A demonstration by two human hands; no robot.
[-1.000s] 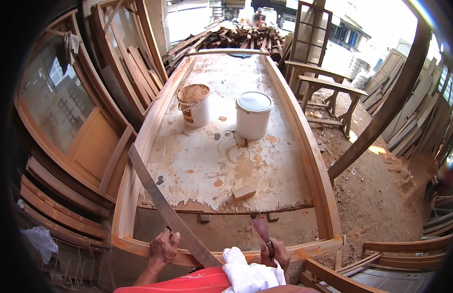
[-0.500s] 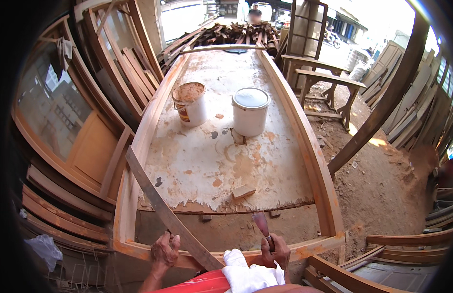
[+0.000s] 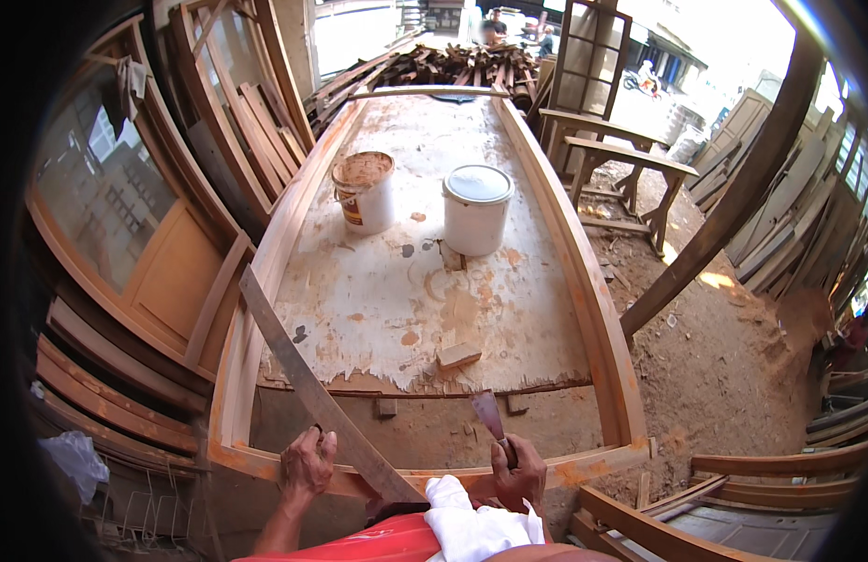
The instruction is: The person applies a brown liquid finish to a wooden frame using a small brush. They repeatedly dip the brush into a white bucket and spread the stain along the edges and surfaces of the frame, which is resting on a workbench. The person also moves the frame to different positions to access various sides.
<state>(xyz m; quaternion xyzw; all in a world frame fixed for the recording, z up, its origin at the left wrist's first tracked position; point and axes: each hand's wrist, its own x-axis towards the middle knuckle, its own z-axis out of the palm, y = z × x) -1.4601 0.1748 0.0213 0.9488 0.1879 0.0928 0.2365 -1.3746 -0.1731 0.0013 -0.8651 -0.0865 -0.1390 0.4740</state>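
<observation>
My right hand (image 3: 521,471) is closed around the handle of a putty knife (image 3: 487,412), whose stained blade points away from me above the gap past the near rail. At the near rail of a large wooden frame (image 3: 591,465), my left hand (image 3: 308,464) is closed, with a small dark bit showing by its fingers; what it grips is hidden. Beside that hand, a long flat strip like a saw blade (image 3: 312,386) slants from the left rail toward my red clothing. A white cloth (image 3: 476,525) lies against me between my hands.
Inside the frame, a stained white board (image 3: 378,309) bears an open bucket with brown filler (image 3: 367,201), a lidded white bucket (image 3: 477,220) and a small wood block (image 3: 458,355). Wooden trestles (image 3: 631,159) and a slanting post (image 3: 715,225) stand right. Glazed doors (image 3: 162,253) lean left.
My view has shifted slightly, and the frame's near end sits further left in it. The putty knife has moved a little left and up with my right hand. My left hand remains closed.
</observation>
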